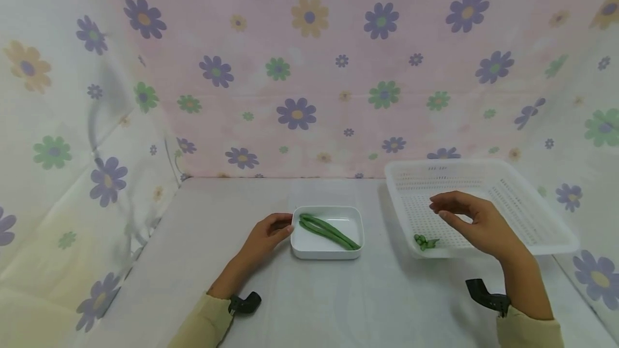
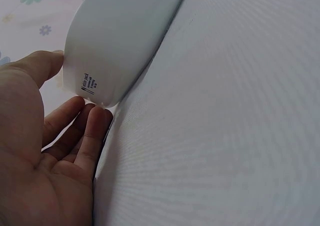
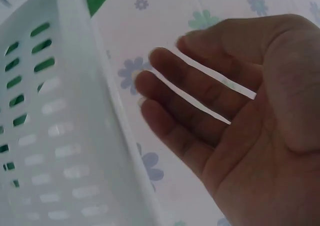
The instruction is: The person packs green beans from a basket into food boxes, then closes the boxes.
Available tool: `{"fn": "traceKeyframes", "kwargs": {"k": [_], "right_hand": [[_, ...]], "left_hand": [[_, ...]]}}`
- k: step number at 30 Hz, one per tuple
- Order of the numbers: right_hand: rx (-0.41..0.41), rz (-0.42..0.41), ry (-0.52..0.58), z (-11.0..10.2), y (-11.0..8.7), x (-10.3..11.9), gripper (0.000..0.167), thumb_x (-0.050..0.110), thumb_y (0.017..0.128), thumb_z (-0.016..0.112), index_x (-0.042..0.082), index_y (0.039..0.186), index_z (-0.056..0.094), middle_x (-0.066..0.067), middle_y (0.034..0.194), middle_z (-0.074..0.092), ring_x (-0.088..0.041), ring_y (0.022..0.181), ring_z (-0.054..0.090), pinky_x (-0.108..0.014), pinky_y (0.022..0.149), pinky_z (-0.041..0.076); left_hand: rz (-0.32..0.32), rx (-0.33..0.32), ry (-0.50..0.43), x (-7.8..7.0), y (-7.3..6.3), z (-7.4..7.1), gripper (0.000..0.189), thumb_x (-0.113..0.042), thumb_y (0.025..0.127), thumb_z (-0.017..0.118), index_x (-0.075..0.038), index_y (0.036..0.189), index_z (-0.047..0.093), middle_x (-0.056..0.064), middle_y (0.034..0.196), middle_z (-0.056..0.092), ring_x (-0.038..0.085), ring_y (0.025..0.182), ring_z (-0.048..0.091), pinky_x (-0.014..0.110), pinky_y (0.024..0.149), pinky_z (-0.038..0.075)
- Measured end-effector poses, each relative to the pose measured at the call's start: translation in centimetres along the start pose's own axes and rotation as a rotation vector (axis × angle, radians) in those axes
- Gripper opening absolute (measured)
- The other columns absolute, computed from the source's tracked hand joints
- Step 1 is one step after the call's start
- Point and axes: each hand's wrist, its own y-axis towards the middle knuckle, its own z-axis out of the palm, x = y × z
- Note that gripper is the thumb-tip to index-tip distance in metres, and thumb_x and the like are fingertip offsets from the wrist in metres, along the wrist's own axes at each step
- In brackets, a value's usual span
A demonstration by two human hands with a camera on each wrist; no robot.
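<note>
A shallow white rectangular dish [image 1: 327, 255] stands on the table with long green beans [image 1: 329, 231] lying slantwise in it. My left hand [image 1: 265, 237] is at the dish's left end; the left wrist view shows thumb [image 2: 47, 65] by the rim and fingertips lower on the printed end wall. My right hand [image 1: 476, 222] is over the white plastic basket [image 1: 541, 214], holding nothing, its fingers loosely bent and apart. Inside the basket's near left corner is a small bunch of green rounded pieces [image 1: 425, 242].
White cloth covers the table [image 1: 387, 305]. Flowered cloth walls [image 1: 271, 58] enclose it at the back and both sides. The perforated basket occupies the right side, its near rim reaching past the table's right edge in the head view.
</note>
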Motion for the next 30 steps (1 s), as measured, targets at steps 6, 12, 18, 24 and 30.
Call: {"fn": "traceKeyframes", "kwargs": {"k": [6,12,18,24,30], "right_hand": [[0.144,0.046,-0.028,0.1,-0.4,-1.7,0.031,0.002,0.104,0.066,0.011,0.134,0.069,-0.004,0.125,0.074,-0.009,0.113,0.071,-0.016,0.093,0.054],[0.324,0.112,-0.036,0.6,-0.4,-2.4,0.03,0.012,0.107,0.065,0.016,0.137,0.069,-0.005,0.132,0.072,-0.017,0.115,0.072,-0.029,0.094,0.057],[0.418,0.089,-0.009,0.6,-0.1,-2.6,0.033,0.007,0.103,0.07,0.015,0.134,0.072,0.0,0.127,0.075,-0.018,0.113,0.072,-0.029,0.094,0.058],[0.428,0.123,0.0,0.7,0.1,-2.8,0.031,0.01,0.1,0.074,0.021,0.129,0.076,0.006,0.123,0.077,-0.012,0.116,0.071,-0.03,0.096,0.057],[0.429,0.155,-0.001,0.6,0.1,-2.8,0.027,0.009,0.098,0.075,0.021,0.122,0.08,0.005,0.12,0.077,-0.004,0.113,0.069,-0.033,0.094,0.059]], "left_hand": [[-0.006,0.003,-0.007,0.0,-0.1,0.0,0.045,-0.031,0.103,0.073,-0.012,0.142,0.063,0.006,0.14,0.067,0.023,0.13,0.063,0.046,0.114,0.048],[-0.007,-0.003,-0.008,0.0,-0.1,0.0,0.045,-0.03,0.103,0.073,-0.011,0.142,0.063,0.006,0.14,0.067,0.023,0.129,0.064,0.044,0.113,0.049],[0.003,0.011,0.006,0.0,0.0,-0.2,0.045,-0.035,0.103,0.073,-0.014,0.142,0.064,0.005,0.139,0.067,0.021,0.129,0.064,0.041,0.112,0.05],[0.004,0.016,0.011,0.0,0.0,-0.3,0.046,-0.038,0.104,0.072,-0.014,0.142,0.063,0.004,0.14,0.067,0.021,0.13,0.064,0.042,0.113,0.048],[0.018,0.017,0.004,0.1,0.0,-0.2,0.045,-0.035,0.104,0.072,-0.013,0.142,0.063,0.006,0.14,0.067,0.022,0.13,0.063,0.038,0.113,0.049]]}}
